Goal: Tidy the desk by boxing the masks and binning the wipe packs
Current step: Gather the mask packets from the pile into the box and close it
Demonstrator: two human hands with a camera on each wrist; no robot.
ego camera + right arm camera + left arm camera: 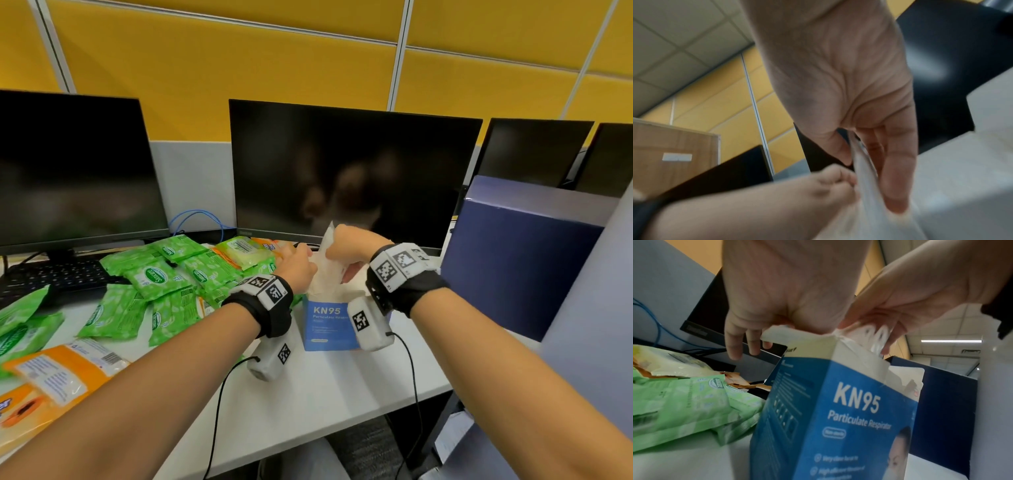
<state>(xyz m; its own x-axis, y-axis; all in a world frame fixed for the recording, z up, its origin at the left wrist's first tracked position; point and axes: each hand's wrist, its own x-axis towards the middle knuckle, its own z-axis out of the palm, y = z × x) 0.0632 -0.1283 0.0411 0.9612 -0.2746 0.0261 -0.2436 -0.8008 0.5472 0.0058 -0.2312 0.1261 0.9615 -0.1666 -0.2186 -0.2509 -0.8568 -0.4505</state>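
Right hand (346,245): thumb and fingers pinched on a white wrapped mask (328,255), which stands half out of the open top of the box.
Left hand (297,270): at the left edge of the same opening, thumb side against the white flap, fingers hanging loose and nearly straight; it seems to steady the box rather than grip anything.
Box (327,323): blue mask carton, upright on the desk directly below both hands, top flaps open, white packets showing inside.
Wipe packs (156,277): a spread of green packs left of the left hand, with orange packs (51,377) nearer the left forearm; all lie on the desk.
Bin (513,260): probably the dark blue container just right of the right wrist; its inside is hidden.
Progress: boxing looks close to done, with no loose masks visible elsewhere; binning the wipe packs appears not yet begun, so most of the work remains.
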